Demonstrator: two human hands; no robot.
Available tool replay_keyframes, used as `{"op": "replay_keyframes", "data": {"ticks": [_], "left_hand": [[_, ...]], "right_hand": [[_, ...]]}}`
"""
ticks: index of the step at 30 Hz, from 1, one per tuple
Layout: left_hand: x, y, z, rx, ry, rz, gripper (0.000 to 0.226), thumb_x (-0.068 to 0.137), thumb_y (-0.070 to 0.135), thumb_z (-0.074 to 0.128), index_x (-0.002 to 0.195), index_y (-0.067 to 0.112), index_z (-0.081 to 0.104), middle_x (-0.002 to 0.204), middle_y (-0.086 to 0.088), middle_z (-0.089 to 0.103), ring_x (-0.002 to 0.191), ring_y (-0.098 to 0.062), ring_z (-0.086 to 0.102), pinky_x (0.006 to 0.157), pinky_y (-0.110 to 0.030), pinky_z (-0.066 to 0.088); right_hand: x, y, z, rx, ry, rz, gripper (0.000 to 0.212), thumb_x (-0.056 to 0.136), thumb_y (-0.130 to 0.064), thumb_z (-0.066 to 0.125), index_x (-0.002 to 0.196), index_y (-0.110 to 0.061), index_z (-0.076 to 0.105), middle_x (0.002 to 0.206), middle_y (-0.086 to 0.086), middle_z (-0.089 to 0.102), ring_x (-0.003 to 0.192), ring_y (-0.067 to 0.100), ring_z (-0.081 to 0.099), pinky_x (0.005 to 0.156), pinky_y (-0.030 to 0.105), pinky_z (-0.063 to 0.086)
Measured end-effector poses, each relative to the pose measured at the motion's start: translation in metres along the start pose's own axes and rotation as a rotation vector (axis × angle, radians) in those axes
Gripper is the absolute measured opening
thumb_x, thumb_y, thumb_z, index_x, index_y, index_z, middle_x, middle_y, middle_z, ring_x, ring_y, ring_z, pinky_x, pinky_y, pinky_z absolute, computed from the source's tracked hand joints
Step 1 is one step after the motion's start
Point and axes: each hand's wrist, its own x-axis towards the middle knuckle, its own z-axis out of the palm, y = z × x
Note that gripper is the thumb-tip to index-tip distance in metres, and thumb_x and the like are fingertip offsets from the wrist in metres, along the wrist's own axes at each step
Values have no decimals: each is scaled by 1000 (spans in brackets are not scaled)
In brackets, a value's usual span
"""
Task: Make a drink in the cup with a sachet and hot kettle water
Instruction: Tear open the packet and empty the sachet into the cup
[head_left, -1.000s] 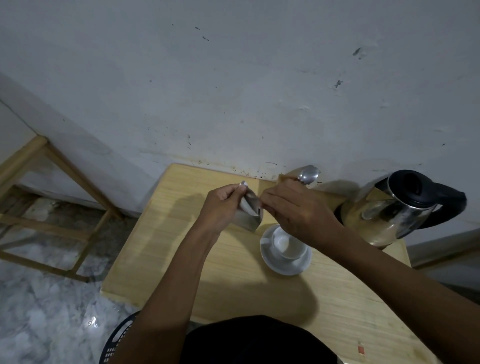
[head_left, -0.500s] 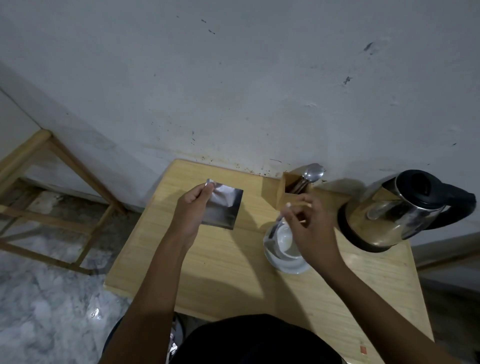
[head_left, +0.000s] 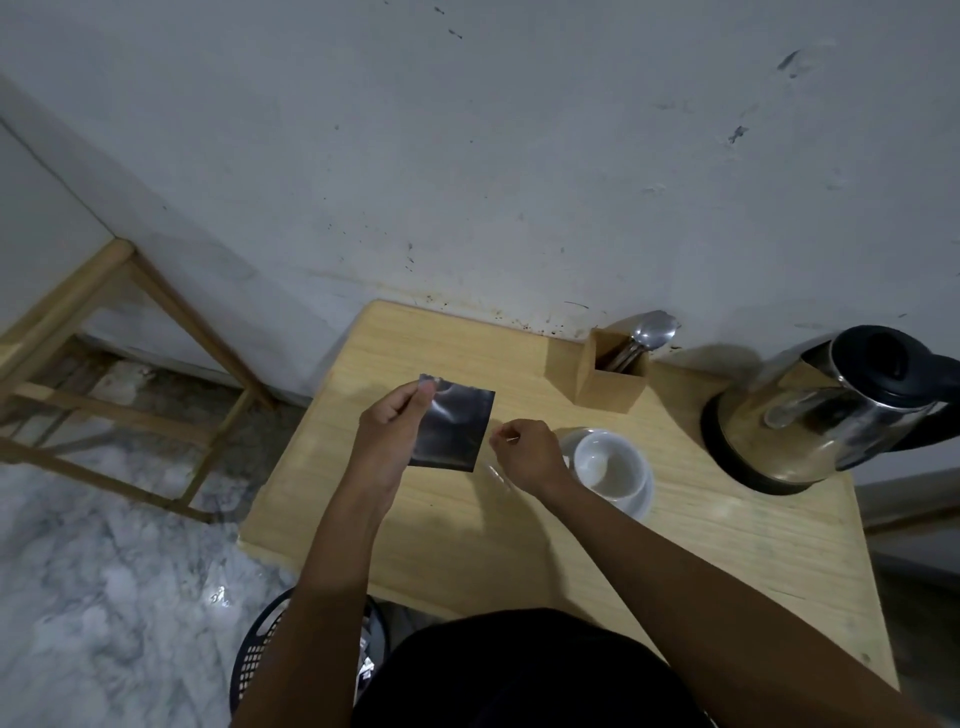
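My left hand (head_left: 389, 431) pinches the top left corner of a square silver foil sachet (head_left: 454, 431) and holds it up over the left-middle of the wooden table (head_left: 727, 545). Just right of the sachet, my right hand (head_left: 527, 454) has its fingertips pinched on a thin pale strip; what it is stays unclear. The white cup (head_left: 610, 465) stands on its saucer (head_left: 644, 501) right beside my right hand, and it looks empty. A steel kettle (head_left: 810, 415) with a black lid and handle sits at the table's right rear.
A wooden holder (head_left: 613, 384) with metal spoons (head_left: 657, 330) stands against the wall behind the cup. A black plastic basket (head_left: 260, 649) sits on the marble floor below the table's near left edge. A wooden frame (head_left: 130, 312) is at the left.
My hands, together on the sachet above the cup a second ago, have parted. The left carried the sachet left; the right came off the cup toward the sachet.
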Motion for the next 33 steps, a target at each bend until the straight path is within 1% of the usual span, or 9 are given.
{"op": "replay_keyframes", "data": {"ticks": [5, 8, 11, 14, 19, 22, 26, 29, 33], "left_hand": [[-2, -1, 5, -6, -11, -7, 24, 91, 41, 53, 105, 32, 70, 113, 20, 65, 115, -5, 53, 101, -30, 42], [-3, 0, 13, -21, -35, -12, 23, 89, 43, 54, 103, 34, 71, 113, 19, 64, 118, -8, 52, 101, -31, 42], [-7, 4, 33, -15, -113, -16, 23, 86, 50, 56, 98, 39, 71, 117, 7, 66, 116, -18, 56, 105, -45, 44], [-14, 5, 61, 18, -189, -21, 23, 86, 49, 57, 99, 36, 71, 113, 5, 70, 111, -18, 61, 101, -43, 48], [-20, -3, 97, 93, -319, -43, 22, 88, 31, 60, 87, 11, 70, 76, -9, 69, 69, -18, 61, 66, -33, 47], [-19, -11, 115, 185, -355, -77, 19, 86, 26, 64, 76, 10, 68, 69, 0, 64, 63, -14, 54, 55, -23, 40], [-19, -20, 134, 230, -417, -119, 10, 85, 23, 65, 83, 17, 73, 82, -6, 69, 76, -21, 63, 67, -33, 47], [-17, -23, 142, 266, -420, -171, 11, 84, 23, 64, 88, 17, 72, 98, -18, 73, 93, -36, 69, 71, -39, 52], [-17, -26, 150, 236, -393, -242, 17, 81, 19, 63, 90, 7, 72, 99, -20, 73, 97, -40, 68, 76, -43, 55]], "right_hand": [[-14, 0, -15, 249, 62, -16, 23, 99, -15, 47, 104, -12, 69, 102, -2, 67, 95, 16, 61, 82, 29, 47], [-33, 0, -34, 559, -39, 7, 21, 98, -19, 49, 105, -15, 68, 107, 0, 69, 101, 21, 66, 88, 38, 51], [-54, 10, -50, 516, -143, -78, 15, 97, -20, 56, 106, -19, 68, 103, -2, 73, 98, 11, 68, 84, 28, 53], [-66, 25, -63, 436, -59, -104, 11, 96, -20, 59, 94, -18, 70, 89, -3, 74, 88, 10, 69, 81, 28, 54], [-82, 55, -92, 443, 107, -145, 21, 94, -16, 63, 83, 1, 67, 71, 14, 66, 65, 16, 61, 71, 30, 50], [-89, 78, -100, 403, 173, -116, 15, 92, -19, 65, 97, -5, 70, 79, 11, 72, 72, 16, 68, 68, 27, 51], [-103, 113, -105, 270, 236, -75, 36, 91, -22, 65, 125, -28, 52, 100, -7, 70, 85, 1, 66, 71, 18, 52], [-117, 136, -105, 119, 187, -174, 57, 88, -25, 67, 138, -32, 40, 130, -16, 50, 109, -2, 56, 84, 22, 50], [-128, 146, -104, -134, 146, -289, 73, 75, -40, 75, 137, -45, 37, 146, -16, 27, 120, -1, 42, 83, 23, 52]]}}
